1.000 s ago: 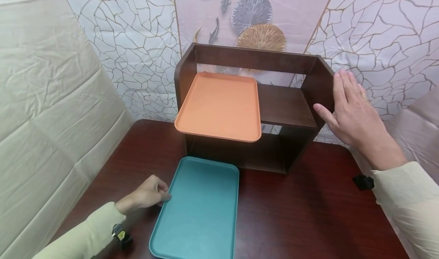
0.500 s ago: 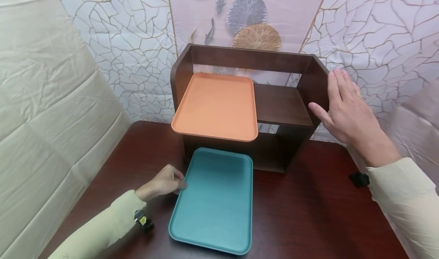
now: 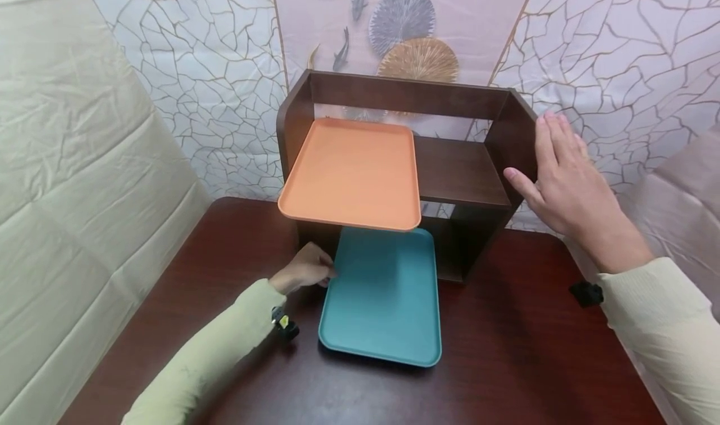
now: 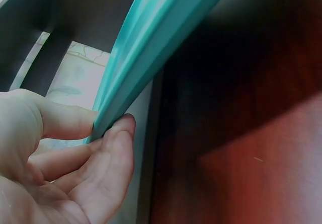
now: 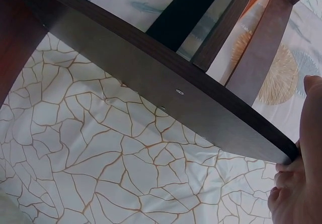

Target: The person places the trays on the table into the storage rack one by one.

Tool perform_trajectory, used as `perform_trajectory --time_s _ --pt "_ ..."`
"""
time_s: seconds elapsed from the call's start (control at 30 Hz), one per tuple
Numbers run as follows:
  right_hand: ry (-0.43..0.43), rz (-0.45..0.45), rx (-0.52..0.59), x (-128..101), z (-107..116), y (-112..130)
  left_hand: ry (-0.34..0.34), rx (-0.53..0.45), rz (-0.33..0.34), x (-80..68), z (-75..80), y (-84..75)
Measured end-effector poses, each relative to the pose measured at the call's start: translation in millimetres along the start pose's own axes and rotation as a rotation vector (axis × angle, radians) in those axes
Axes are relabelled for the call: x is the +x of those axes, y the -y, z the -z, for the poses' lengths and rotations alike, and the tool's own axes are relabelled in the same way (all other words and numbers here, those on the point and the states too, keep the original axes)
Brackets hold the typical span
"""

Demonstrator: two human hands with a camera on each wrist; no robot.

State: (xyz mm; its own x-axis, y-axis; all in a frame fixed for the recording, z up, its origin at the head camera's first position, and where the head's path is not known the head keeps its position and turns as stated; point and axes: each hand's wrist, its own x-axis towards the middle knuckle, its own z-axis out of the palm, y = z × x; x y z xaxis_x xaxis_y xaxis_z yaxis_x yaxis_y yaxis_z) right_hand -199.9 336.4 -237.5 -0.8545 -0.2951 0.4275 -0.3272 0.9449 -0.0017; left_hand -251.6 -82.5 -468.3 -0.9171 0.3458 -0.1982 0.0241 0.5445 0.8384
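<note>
A teal rectangular tray (image 3: 382,300) is held level at its left edge by my left hand (image 3: 306,266). In the left wrist view, thumb and fingers pinch the rim of the tray (image 4: 136,58). Its far end lies under the overhanging orange tray (image 3: 354,175), at the mouth of the lower compartment. That orange tray rests on the upper shelf of a dark brown wooden rack (image 3: 410,90), at the left, its front sticking out. My right hand (image 3: 574,175) lies with straight fingers against the rack's right side panel (image 5: 151,83).
The rack stands on a dark red wooden table (image 3: 506,350) near its back edge. Behind it hangs a patterned cloth (image 3: 214,69), and a plain cream cloth (image 3: 84,162) hangs at the left. A bare part of the upper shelf (image 3: 461,172) shows right of the orange tray.
My left hand has moved forward and to the right with the teal tray, whose far end has gone under the orange tray's front. The right hand stays at the rack's side.
</note>
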Motion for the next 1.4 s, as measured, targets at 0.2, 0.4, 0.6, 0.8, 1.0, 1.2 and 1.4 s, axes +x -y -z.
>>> perform_trajectory --time_s 0.2,0.4,0.6,0.8,1.0,1.2,1.4 --pt "0.0 -0.001 -0.006 1 0 0 -0.02 -0.029 -0.034 29.0 -6.9 -16.7" --pt "0.001 0.001 -0.002 2 -4 4 -0.037 -0.074 0.006 53.3 -13.2 -26.0" --pt "0.007 0.001 -0.001 4 -6 5 -0.039 -0.065 0.125 79.3 -20.7 -22.8" --pt "0.01 -0.005 -0.002 6 -6 5 -0.005 -0.067 0.176 101.4 -29.9 -25.3" --pt "0.027 -0.026 -0.006 5 -5 4 0.023 -0.097 0.175 112.3 -38.8 -30.7" --pt "0.029 -0.037 -0.003 3 -4 2 0.013 -0.092 0.208 116.7 -46.3 -32.8" --pt "-0.005 -0.018 -0.004 1 -3 1 0.028 -0.005 0.203 119.8 -49.4 -36.7"
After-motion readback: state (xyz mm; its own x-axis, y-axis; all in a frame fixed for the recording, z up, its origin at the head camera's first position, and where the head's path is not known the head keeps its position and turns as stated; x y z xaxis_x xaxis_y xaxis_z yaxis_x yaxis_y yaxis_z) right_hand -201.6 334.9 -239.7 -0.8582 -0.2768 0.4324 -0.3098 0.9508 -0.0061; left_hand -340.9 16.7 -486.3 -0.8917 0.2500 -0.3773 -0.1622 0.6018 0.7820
